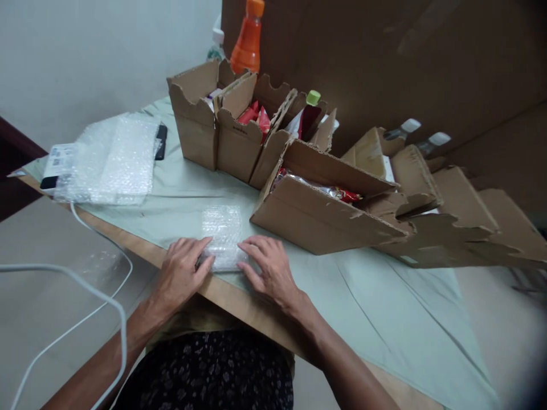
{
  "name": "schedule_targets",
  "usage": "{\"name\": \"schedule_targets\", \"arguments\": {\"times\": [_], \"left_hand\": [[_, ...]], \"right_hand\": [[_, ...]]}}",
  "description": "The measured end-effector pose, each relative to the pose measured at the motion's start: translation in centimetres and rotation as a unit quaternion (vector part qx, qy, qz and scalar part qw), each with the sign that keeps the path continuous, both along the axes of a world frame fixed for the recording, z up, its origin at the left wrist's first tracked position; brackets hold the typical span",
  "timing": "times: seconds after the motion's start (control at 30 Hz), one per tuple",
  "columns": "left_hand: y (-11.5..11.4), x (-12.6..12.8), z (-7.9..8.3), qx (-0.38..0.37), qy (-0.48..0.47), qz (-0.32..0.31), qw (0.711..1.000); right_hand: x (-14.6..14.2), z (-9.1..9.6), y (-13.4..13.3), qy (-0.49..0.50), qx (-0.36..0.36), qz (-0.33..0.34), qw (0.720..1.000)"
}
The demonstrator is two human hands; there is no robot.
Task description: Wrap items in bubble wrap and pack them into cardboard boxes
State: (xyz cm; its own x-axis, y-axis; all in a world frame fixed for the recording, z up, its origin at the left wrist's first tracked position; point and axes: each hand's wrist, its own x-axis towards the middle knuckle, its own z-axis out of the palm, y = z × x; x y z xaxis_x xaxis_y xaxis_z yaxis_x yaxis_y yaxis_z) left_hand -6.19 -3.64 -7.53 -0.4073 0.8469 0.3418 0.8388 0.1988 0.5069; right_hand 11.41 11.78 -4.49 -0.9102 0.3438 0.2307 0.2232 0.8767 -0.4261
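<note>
A small piece of bubble wrap (223, 230) lies flat on the pale green cloth (376, 296) near the table's front edge. My left hand (182, 272) rests on its left near corner, fingers bent and pressing down on it. At the right near corner my right hand (268, 267) does the same, fingers spread and curved over the wrap's edge. Whether anything is wrapped inside cannot be made out.
A row of open cardboard boxes (316, 213) with packets and bottles runs behind the wrap to the right. A stack of bubble wrap (111, 162) lies at the left over a dark device. An orange bottle (248, 40) stands at the back. A white cable (85, 285) hangs at left.
</note>
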Motion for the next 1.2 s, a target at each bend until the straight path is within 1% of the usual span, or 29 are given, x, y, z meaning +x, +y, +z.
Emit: {"name": "schedule_targets", "arguments": {"times": [0.07,0.13,0.23,0.3,0.37,0.43,0.47,0.53,0.57,0.6,0.63,0.67,0.7,0.73,0.8,0.83,0.87,0.9,0.93,0.97,1.03,1.1,1.17,1.2], "left_hand": [[0.3,-0.1,-0.1,0.011,0.013,0.007,1.000],[-0.1,0.1,0.2,0.037,0.009,-0.013,0.999],[-1.3,0.5,0.6,0.057,-0.008,-0.059,0.997],[-1.6,0.6,0.7,0.040,-0.014,-0.060,0.997],[-1.3,0.5,0.6,0.009,-0.004,-0.037,0.999],[-0.5,0.3,0.4,-0.022,0.014,-0.008,1.000],[-0.2,0.2,0.3,-0.032,0.020,0.005,0.999],[0.2,0.1,0.3,-0.034,0.011,0.027,0.999],[0.2,0.1,0.4,-0.025,-0.007,0.039,0.999],[-0.1,0.2,0.6,-0.013,-0.038,0.055,0.998],[-0.4,0.3,0.8,-0.001,-0.084,0.077,0.994],[-0.8,0.5,1.1,0.011,-0.141,0.103,0.984],[-1.1,0.8,1.4,0.021,-0.210,0.127,0.969],[-1.5,1.2,1.8,0.029,-0.288,0.141,0.947],[-1.7,2.1,2.3,0.044,-0.447,0.136,0.883],[-1.6,2.6,2.4,0.053,-0.516,0.122,0.846],[-1.4,3.1,2.5,0.062,-0.572,0.107,0.811],[-1.2,3.7,2.6,0.070,-0.610,0.099,0.783],[-0.9,4.2,2.6,0.077,-0.632,0.096,0.765],[-0.6,4.8,2.5,0.080,-0.642,0.093,0.757],[-0.2,6.0,2.2,0.077,-0.643,0.076,0.759],[0.0,7.2,1.9,0.064,-0.630,0.047,0.773],[0.3,8.1,1.7,0.037,-0.597,0.019,0.801],[0.6,8.4,1.9,0.029,-0.568,0.003,0.823]], "right_hand": [[-0.1,-0.4,0.0,-0.025,0.024,0.044,0.998],[-0.2,-0.5,0.1,-0.035,0.013,0.065,0.997],[-0.3,-0.1,0.5,-0.027,-0.063,0.062,0.996],[-0.2,0.3,0.6,-0.035,-0.105,0.053,0.992],[-0.2,0.5,0.5,-0.036,-0.088,0.022,0.995],[-0.2,0.5,0.2,-0.027,-0.036,0.004,0.999],[-0.2,0.3,0.1,-0.026,-0.012,0.017,0.999],[-0.6,-0.2,-0.1,-0.039,0.014,0.071,0.997],[-0.8,-0.5,0.0,-0.047,0.015,0.094,0.994],[-1.1,-0.7,0.1,-0.050,0.008,0.102,0.993],[-1.3,-0.9,0.3,-0.048,-0.011,0.096,0.994],[-1.6,-1.0,0.5,-0.039,-0.038,0.075,0.996],[-1.7,-1.0,0.5,-0.023,-0.073,0.047,0.996],[-1.7,-0.7,0.5,-0.004,-0.110,0.017,0.994],[-1.3,0.1,0.0,0.024,-0.180,-0.023,0.983],[-0.8,0.7,-0.5,0.027,-0.212,-0.025,0.977],[-0.2,1.2,-0.9,0.024,-0.239,-0.019,0.970],[0.5,1.7,-1.4,0.023,-0.258,-0.015,0.966],[1.3,2.1,-1.9,0.027,-0.269,-0.022,0.962],[2.1,2.3,-2.3,0.038,-0.278,-0.039,0.959],[3.8,2.3,-2.9,0.074,-0.314,-0.092,0.942],[5.4,2.2,-3.1,0.095,-0.393,-0.113,0.907],[7.0,2.5,-3.1,0.101,-0.460,-0.113,0.875],[7.9,3.0,-2.8,0.105,-0.468,-0.118,0.870]]}}
